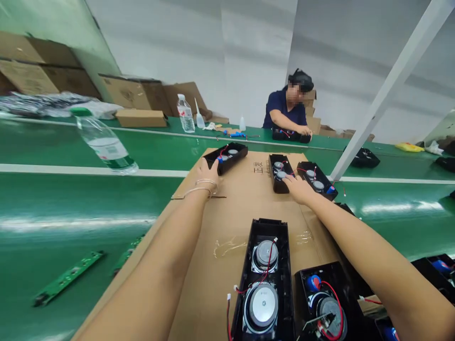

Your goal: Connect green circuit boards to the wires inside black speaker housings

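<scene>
My left hand (pixel 208 174), a clear bangle at its wrist, is closed on the near left end of a black speaker housing (pixel 240 149). That housing lies slanted at the far left of the cardboard, with two round drivers and a blue cylinder in it. Towards the far right, my right hand (pixel 300 188) grips the right edge of a second speaker housing (pixel 280 187); its thumb is partly hidden. Just beyond that hand lies a third housing (pixel 313 177) with red wires. Nearer to me, a long open housing (pixel 272 228) holds two silver drivers.
Under the housings is a cardboard sheet (pixel 227 218). Another housing (pixel 320 284) stands at near right. Green circuit boards (pixel 69 279) lie on the green bench at left, near a tilted water bottle (pixel 106 144). A white post (pixel 384 99) rises at right; a co-worker (pixel 284 111) sits opposite.
</scene>
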Demonstrator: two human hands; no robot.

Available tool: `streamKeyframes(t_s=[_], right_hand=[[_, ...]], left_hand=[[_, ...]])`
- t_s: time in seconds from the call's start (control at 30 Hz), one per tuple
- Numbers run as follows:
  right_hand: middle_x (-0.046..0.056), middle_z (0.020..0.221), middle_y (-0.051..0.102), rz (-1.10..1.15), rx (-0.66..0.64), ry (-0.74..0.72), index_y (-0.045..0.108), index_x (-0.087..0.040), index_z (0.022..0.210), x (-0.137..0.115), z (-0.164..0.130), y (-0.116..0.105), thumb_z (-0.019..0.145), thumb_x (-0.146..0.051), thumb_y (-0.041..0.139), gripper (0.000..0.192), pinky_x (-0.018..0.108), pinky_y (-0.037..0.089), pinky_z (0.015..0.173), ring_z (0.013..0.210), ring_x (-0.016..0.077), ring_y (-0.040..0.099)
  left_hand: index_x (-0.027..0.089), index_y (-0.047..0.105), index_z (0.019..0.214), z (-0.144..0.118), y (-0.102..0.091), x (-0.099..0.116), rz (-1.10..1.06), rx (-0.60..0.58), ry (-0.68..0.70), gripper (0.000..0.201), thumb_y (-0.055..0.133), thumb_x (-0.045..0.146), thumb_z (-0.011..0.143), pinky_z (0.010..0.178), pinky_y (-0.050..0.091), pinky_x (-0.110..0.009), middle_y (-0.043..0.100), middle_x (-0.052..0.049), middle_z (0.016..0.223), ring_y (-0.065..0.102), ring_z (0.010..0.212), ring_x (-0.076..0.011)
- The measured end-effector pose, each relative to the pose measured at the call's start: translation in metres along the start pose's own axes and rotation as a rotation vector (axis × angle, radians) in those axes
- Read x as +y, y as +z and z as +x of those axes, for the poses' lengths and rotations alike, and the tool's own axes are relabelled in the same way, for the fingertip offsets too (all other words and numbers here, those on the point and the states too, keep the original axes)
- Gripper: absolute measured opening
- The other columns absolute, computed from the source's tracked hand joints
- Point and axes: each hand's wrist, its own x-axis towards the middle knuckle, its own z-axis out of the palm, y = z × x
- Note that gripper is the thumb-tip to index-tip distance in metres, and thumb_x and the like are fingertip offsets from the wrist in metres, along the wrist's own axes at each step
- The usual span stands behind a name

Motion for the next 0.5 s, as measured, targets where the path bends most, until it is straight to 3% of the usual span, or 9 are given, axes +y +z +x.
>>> streamKeyframes(t_s=[0.1,0.2,0.33,0.5], right_hand=[[0.009,0.132,0.045,0.009,-0.023,0.005,0.047,-0.019,0.126,0.003,0.022,0.009,0.091,-0.027,0.054,0.036,0.048,0.041,0.095,0.119,0.0266,0.044],[0.009,0.124,0.051,0.013,-0.001,0.052,0.053,-0.017,0.118,-0.005,0.022,0.01,0.09,-0.032,0.056,0.032,0.049,0.041,0.095,0.114,0.0252,0.049],[0.007,0.118,0.056,0.037,0.055,0.093,0.058,-0.017,0.108,-0.013,-0.005,-0.008,0.09,-0.031,0.057,0.023,0.048,0.042,0.095,0.112,0.0239,0.051],[0.007,0.114,0.058,0.121,0.16,0.09,0.059,-0.016,0.105,-0.008,-0.055,-0.067,0.089,-0.031,0.058,0.021,0.045,0.043,0.092,0.108,0.0223,0.053]], left_hand=[[0.022,0.04,0.134,0.014,0.009,0.003,0.073,-0.022,-0.039,0.057,0.063,0.026,0.082,0.103,0.029,-0.06,0.025,-0.011,0.15,0.027,0.133,-0.0369],[0.019,0.044,0.13,0.0,0.007,0.008,0.116,0.014,-0.011,0.052,0.063,0.029,0.083,0.105,0.025,-0.059,0.024,-0.012,0.15,0.02,0.136,-0.0371],[0.017,0.051,0.123,-0.053,-0.006,0.007,0.135,0.073,0.033,0.038,0.056,0.029,0.087,0.104,0.029,-0.056,0.032,-0.012,0.146,0.029,0.133,-0.0336],[0.015,0.06,0.104,-0.138,-0.036,-0.018,0.112,0.069,0.088,0.021,0.059,0.023,0.085,0.098,0.037,-0.05,0.05,-0.011,0.129,0.045,0.12,-0.0283]])
